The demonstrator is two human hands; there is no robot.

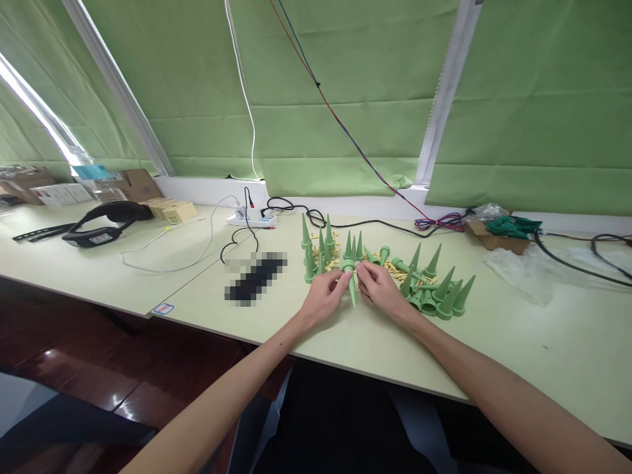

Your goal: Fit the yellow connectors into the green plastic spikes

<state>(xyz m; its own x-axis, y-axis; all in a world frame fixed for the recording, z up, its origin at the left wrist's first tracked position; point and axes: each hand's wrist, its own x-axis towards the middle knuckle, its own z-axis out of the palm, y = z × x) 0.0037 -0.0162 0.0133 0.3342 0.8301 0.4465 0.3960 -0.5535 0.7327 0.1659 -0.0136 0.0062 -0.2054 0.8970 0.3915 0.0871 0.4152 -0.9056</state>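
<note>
A green plastic watering spike [352, 294] lies between my hands, its pointed end toward me and its collar away. My left hand [322, 297] is closed on it near the collar. Fingers pinched, my right hand [381, 288] meets the collar's right side; whatever its fingertips hold is too small and covered to make out. Just beyond stand several upright green spikes [353, 245]. To the left is another group of upright spikes [309, 260] with small yellow pegs [334, 253] among them. More green spikes [447, 297], some standing and some lying, are right of my right hand, by loose yellow pegs [394, 271].
A blurred-out dark object [257, 279] lies left of my hands. Behind it are a power strip [251, 218] and cables. A black headset [106, 224] and yellow boxes [172, 209] sit farther left. At right are a cardboard box [498, 238] and clear plastic wrap [523, 270].
</note>
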